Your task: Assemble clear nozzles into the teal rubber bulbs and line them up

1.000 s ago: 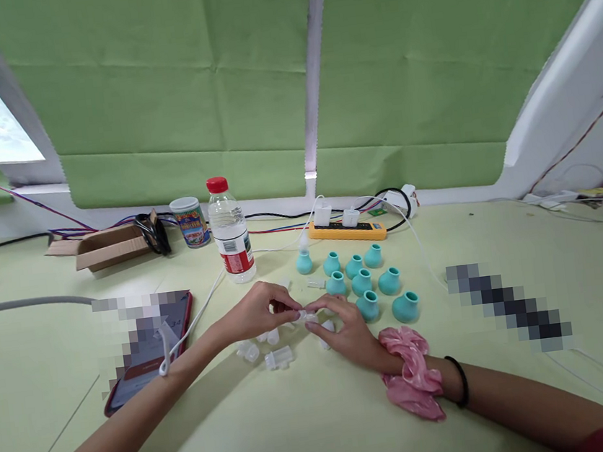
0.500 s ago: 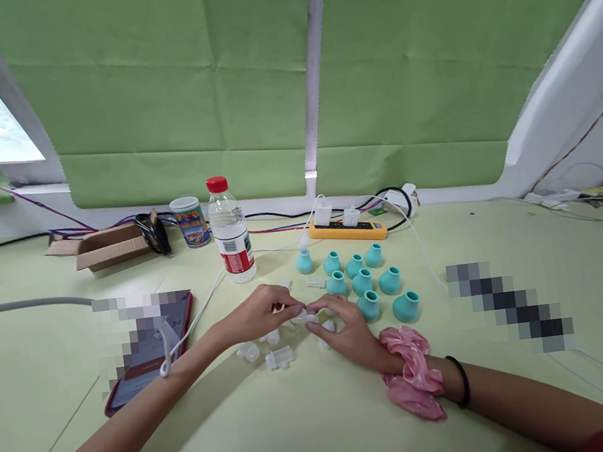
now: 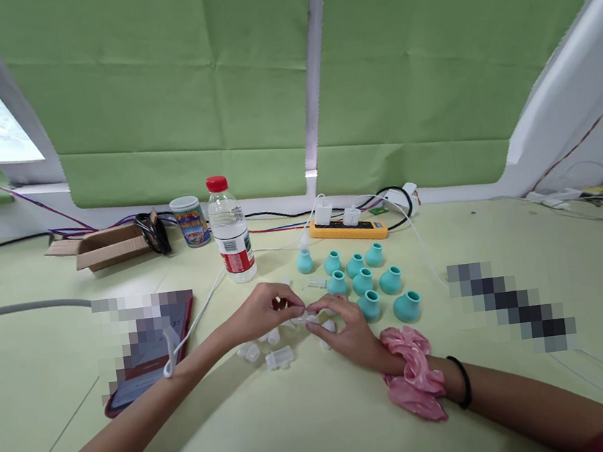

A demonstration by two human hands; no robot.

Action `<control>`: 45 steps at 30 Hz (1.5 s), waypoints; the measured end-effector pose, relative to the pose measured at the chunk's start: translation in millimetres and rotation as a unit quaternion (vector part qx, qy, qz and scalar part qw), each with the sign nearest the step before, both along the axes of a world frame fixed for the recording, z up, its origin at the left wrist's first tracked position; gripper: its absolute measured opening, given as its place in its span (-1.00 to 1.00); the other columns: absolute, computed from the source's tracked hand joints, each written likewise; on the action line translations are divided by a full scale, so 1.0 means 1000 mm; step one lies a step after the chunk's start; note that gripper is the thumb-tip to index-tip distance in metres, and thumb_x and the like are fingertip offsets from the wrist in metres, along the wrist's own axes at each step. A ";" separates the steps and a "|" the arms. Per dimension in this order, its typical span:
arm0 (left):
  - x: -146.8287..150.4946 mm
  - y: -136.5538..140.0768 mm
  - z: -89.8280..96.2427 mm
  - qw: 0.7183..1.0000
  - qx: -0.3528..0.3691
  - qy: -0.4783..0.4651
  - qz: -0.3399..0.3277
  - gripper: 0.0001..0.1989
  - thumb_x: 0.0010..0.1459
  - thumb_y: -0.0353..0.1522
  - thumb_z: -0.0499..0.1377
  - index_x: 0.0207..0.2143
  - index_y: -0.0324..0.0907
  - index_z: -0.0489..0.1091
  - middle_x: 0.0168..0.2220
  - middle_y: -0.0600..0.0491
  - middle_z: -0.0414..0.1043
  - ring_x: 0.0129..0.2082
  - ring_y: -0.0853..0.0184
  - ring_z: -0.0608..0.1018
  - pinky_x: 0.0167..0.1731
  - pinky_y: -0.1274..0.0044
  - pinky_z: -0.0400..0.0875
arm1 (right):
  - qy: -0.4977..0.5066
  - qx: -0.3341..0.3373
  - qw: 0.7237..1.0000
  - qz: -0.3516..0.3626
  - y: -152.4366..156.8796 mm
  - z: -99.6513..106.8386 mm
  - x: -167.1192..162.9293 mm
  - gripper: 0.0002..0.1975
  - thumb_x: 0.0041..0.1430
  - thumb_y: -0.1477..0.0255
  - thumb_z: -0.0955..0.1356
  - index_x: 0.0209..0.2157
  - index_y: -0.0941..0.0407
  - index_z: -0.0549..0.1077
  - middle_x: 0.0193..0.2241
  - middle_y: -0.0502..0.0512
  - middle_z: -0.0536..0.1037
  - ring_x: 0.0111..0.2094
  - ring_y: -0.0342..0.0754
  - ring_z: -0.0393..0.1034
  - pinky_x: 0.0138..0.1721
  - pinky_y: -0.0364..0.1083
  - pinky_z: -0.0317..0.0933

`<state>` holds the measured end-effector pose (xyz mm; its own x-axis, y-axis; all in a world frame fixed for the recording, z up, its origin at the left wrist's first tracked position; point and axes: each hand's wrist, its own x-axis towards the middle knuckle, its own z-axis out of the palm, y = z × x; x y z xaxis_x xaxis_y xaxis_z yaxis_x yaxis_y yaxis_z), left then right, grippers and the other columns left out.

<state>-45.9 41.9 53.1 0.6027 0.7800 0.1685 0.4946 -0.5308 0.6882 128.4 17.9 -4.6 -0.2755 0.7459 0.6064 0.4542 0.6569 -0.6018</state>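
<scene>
A small clear plastic tube-like piece (image 3: 305,319) is pinched between my two hands above the table. My left hand (image 3: 265,313) grips its left end with thumb and fingertips. On the other end, the thumb and forefinger of my right hand (image 3: 346,330) close in a pinch. Fingers partly cover the piece, so its exact shape is hidden. Several similar translucent plastic pieces (image 3: 279,358) lie on the table just below and around my hands. Beyond my right hand stand several teal rubber bulbs (image 3: 407,306) with open necks. One teal bulb (image 3: 304,263) has a clear piece in its neck.
At the back stand a red-capped water bottle (image 3: 232,234), a printed can (image 3: 191,222) and an open cardboard box (image 3: 113,247). An orange power strip (image 3: 348,230) with white chargers lies behind the bulbs. A phone (image 3: 147,359) lies left, with a white cable crossing near my left forearm.
Almost nothing has moved. My hands stay in the same place on the clear piece, with only a very slight shift of the fingers.
</scene>
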 end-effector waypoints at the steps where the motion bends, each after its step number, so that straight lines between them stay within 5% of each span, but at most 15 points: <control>1: 0.000 -0.001 0.001 1.000 0.016 0.008 -0.007 -0.83 0.02 -0.37 0.07 -0.42 -0.23 0.44 -0.51 0.07 0.37 -0.52 0.46 0.33 -0.54 0.64 0.18 | 0.001 -0.001 1.000 0.001 0.000 0.000 0.000 -0.89 -0.06 0.49 0.34 -0.40 0.09 0.36 -0.45 -0.03 0.47 -0.37 -0.09 0.34 -0.24 -0.06 0.08; 10: -0.002 -0.009 0.003 0.957 0.240 0.149 -0.065 -0.75 -0.02 -0.35 0.09 -0.25 -0.20 0.39 -0.38 -0.02 0.33 -0.42 0.35 0.36 -0.44 0.56 0.24 | 0.021 -0.010 1.000 -0.004 -0.001 0.000 0.000 -0.90 -0.05 0.46 0.34 -0.40 0.09 0.38 -0.46 -0.01 0.48 -0.38 -0.08 0.35 -0.23 -0.04 0.09; 16: 0.006 -0.008 -0.013 0.910 0.379 0.162 -0.053 -0.82 0.06 -0.37 0.03 -0.42 -0.29 0.38 -0.46 -0.06 0.35 -0.44 0.33 0.35 -0.47 0.53 0.25 | 0.050 -0.023 0.998 -0.004 -0.002 0.002 -0.001 -0.93 -0.06 0.49 0.34 -0.43 0.12 0.39 -0.48 0.00 0.49 -0.39 -0.08 0.36 -0.28 -0.05 0.14; 24: 0.007 -0.004 -0.024 0.920 0.383 0.063 -0.056 -0.89 0.00 -0.44 0.05 -0.45 -0.29 0.36 -0.50 -0.02 0.36 -0.48 0.36 0.34 -0.51 0.55 0.26 | 0.066 -0.036 0.997 -0.013 -0.002 0.002 -0.002 -0.91 -0.09 0.48 0.36 -0.44 0.14 0.41 -0.48 0.02 0.49 -0.40 -0.08 0.36 -0.28 -0.06 0.15; 31: 0.008 -0.008 -0.025 0.957 0.287 0.028 0.007 -0.83 -0.02 -0.41 0.08 -0.31 -0.27 0.32 -0.45 0.00 0.37 -0.46 0.37 0.40 -0.51 0.57 0.29 | 0.081 -0.051 0.995 -0.021 -0.002 0.003 -0.001 -0.89 -0.07 0.45 0.35 -0.41 0.13 0.40 -0.44 0.04 0.49 -0.37 -0.06 0.34 -0.29 -0.06 0.19; 40: 0.008 -0.006 -0.025 0.951 0.302 -0.022 -0.065 -0.84 0.04 -0.44 0.06 -0.30 -0.30 0.36 -0.45 -0.04 0.42 -0.43 0.36 0.41 -0.45 0.55 0.31 | 0.092 -0.031 0.995 -0.002 -0.001 0.002 -0.001 -0.91 -0.06 0.45 0.35 -0.43 0.13 0.40 -0.48 0.03 0.49 -0.42 -0.09 0.35 -0.29 -0.05 0.19; 45: 0.007 -0.007 -0.024 0.961 0.271 -0.053 0.010 -0.79 -0.01 -0.34 0.14 -0.32 -0.29 0.37 -0.48 -0.01 0.41 -0.49 0.39 0.43 -0.50 0.58 0.31 | 0.116 -0.040 0.992 -0.018 0.001 -0.002 0.000 -0.89 -0.04 0.42 0.33 -0.39 0.12 0.39 -0.41 0.06 0.49 -0.33 -0.05 0.35 -0.25 -0.04 0.21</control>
